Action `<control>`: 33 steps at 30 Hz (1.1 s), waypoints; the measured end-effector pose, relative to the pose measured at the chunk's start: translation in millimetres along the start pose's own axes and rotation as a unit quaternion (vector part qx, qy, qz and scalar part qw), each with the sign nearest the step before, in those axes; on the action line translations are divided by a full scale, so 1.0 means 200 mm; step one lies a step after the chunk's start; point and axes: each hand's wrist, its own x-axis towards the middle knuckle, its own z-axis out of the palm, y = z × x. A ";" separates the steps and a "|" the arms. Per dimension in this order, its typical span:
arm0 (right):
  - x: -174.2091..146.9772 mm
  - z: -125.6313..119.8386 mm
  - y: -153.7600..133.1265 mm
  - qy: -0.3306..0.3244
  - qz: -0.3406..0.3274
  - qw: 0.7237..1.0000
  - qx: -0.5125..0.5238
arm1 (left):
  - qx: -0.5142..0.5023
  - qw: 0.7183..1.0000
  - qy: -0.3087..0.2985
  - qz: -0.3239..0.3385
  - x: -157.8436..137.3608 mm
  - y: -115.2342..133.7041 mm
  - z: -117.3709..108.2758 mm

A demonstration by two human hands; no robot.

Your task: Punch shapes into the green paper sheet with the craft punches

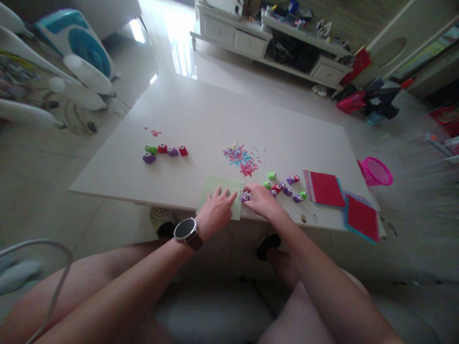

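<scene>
A pale green sheet of paper [215,184] lies at the table's near edge, with a row of small marks or holes along its right side. Across it my left hand [217,209] rests with fingers spread, a watch on the wrist. At the sheet's right edge my right hand [261,200] has its fingers wrapped round a small purple craft punch [245,197]. Several more purple, red and green craft punches [288,191] stand just right of that hand. Beyond the sheet is a scattered heap of tiny coloured paper cutouts [244,160].
More craft punches [172,151] and a few red cutouts [155,133] are on the table's left. Stacks of red-topped coloured paper [326,189] lie on the right, the nearer one overhanging the edge. A pink basket [376,171] stands past the table's right end.
</scene>
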 end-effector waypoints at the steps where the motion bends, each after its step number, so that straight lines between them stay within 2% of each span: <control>1: 0.00 0.01 0.00 -0.001 -0.003 1.000 -0.007 | -0.001 1.000 0.000 -0.001 0.00 0.00 0.00; 4: 0.00 0.02 0.01 -0.007 0.011 1.000 -0.018 | -0.002 1.000 0.000 -0.004 -0.01 0.00 -0.01; 10: -0.02 -0.06 0.10 0.000 0.055 0.994 -0.097 | 0.006 1.000 -0.002 -0.020 -0.02 0.00 -0.04; 15: -0.03 -0.06 0.14 0.026 0.079 0.984 -0.155 | 0.013 0.998 -0.013 -0.066 -0.02 0.01 -0.05; 18: -0.03 -0.05 0.10 0.026 0.037 0.993 -0.105 | 0.027 0.995 -0.018 -0.097 -0.03 0.02 -0.06; 22: -0.01 -0.01 0.04 -0.029 -0.014 0.999 0.036 | 0.035 0.993 -0.014 -0.108 -0.03 0.02 -0.05; 28: 0.00 0.04 0.05 -0.034 -0.013 0.999 0.033 | 0.033 0.993 -0.016 -0.111 -0.03 0.02 -0.05; 31: 0.00 0.03 0.05 -0.047 -0.006 0.998 0.032 | 0.036 0.993 -0.015 -0.112 -0.03 0.03 -0.05; 33: 0.00 0.01 0.04 -0.030 0.014 0.999 0.015 | 0.036 0.993 -0.015 -0.111 -0.03 0.03 -0.06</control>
